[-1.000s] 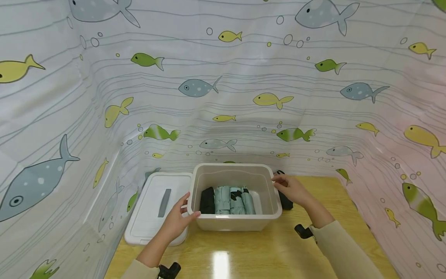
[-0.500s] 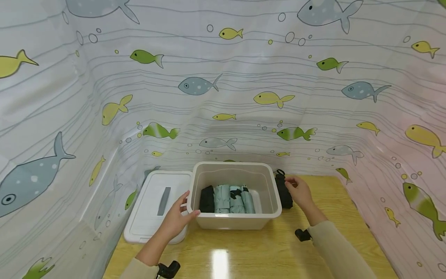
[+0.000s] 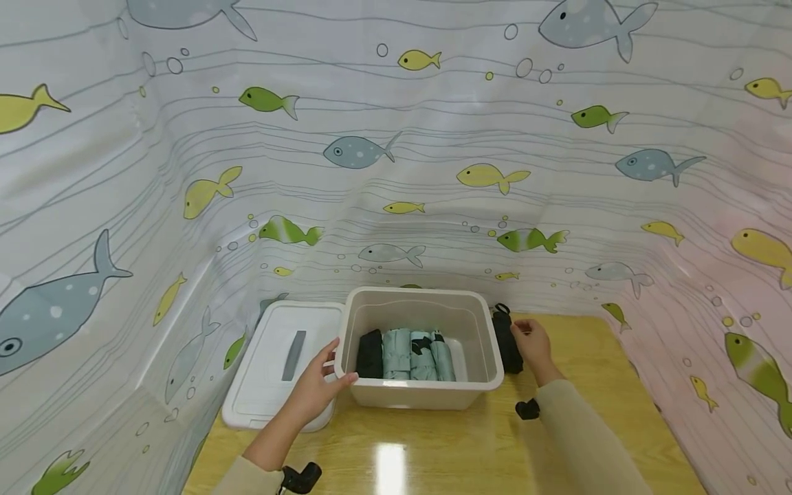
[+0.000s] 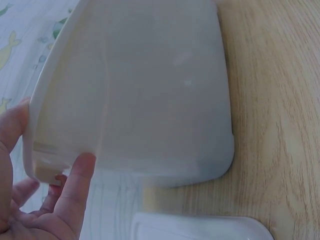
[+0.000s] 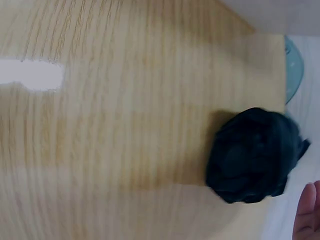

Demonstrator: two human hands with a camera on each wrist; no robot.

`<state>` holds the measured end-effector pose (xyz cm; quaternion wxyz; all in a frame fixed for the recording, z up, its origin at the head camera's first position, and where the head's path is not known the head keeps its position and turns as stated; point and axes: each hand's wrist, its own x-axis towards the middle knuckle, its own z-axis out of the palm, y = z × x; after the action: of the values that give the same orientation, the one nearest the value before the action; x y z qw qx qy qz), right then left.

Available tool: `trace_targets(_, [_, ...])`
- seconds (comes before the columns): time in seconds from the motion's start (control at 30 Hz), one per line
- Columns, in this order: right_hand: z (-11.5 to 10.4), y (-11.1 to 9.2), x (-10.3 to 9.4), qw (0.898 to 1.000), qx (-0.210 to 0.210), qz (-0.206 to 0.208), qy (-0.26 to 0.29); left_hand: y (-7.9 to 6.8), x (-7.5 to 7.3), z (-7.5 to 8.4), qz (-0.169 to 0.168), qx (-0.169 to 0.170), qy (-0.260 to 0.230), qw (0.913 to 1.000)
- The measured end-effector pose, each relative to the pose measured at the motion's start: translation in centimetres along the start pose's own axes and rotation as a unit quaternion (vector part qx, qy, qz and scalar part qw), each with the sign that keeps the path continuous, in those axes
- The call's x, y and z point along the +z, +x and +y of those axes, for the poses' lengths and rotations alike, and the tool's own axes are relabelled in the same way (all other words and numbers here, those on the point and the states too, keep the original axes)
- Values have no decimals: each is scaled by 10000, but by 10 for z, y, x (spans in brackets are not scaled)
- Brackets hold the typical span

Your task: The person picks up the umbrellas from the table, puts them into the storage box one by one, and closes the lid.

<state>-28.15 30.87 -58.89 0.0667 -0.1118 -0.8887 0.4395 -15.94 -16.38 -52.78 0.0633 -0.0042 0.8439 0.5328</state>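
A cream storage box (image 3: 417, 394) stands on the table, and my left hand (image 3: 312, 385) grips its front-left corner. In the left wrist view the thumb lies on the rim and the fingers (image 4: 80, 175) press the outer wall. Inside the box, a black bundle (image 3: 370, 354) and several light green rolled ones (image 3: 396, 354), looking like folded umbrellas, stand in a row. A black folded umbrella (image 3: 507, 344) with a strap loop lies along the box's right side. My right hand (image 3: 533, 347) is beside it, fingertips near its right edge; in the right wrist view a gap shows between them.
A white lid (image 3: 266, 364) with a grey handle lies left of the box. The wooden table (image 3: 445, 447) reaches toward the front and right. A fish-patterned curtain (image 3: 427, 227) encloses the back and sides.
My right hand has moved from the box's right rim, rightward to the far side of the black folded umbrella, which is now more exposed. The left hand has kept its grip on the box.
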Motion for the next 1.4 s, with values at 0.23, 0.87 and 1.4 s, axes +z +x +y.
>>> trace_targets(0.23, [16, -4, 5, 9990, 406, -46, 191, 1, 0, 0, -28, -14, -18, 10000])
trace_targets(0.87, [35, 2, 11, 9812, 1190, -1242, 875, -2, 0, 1, 22, -32, -3, 10000])
trace_targets(1.4, [35, 6, 12, 9778, 1277, -1493, 731, -2, 0, 1, 21, -17, -20, 10000])
